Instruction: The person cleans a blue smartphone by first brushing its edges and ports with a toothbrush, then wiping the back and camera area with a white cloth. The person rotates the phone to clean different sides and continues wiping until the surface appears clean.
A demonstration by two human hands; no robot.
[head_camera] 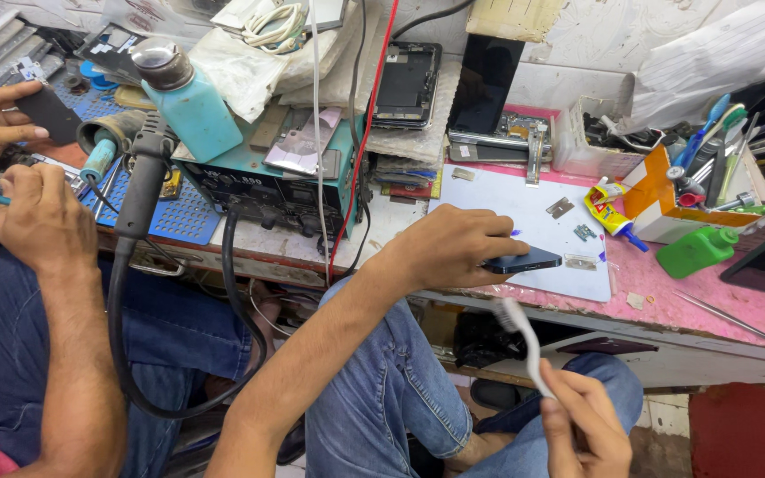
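My left hand (453, 248) reaches over the bench edge and grips a dark blue phone (524, 260) by its side, holding it flat just above a white work mat (524, 199). Lower down, over my lap, my right hand (582, 429) is closed on the handle of a white toothbrush-like brush (517, 332). Its bristled head points up toward the phone but stays a little below it, not touching. Small metal parts (560, 207) lie on the mat beyond the phone.
A co-worker's hands (33, 212) at the left work on a small dark plate (46, 113). A teal hot-air station (263, 181) with its black hose, a teal solvent bottle (189, 102), a green bottle (697, 250), a glue tube (608, 217) and a tool box (697, 177) crowd the pink bench (692, 296).
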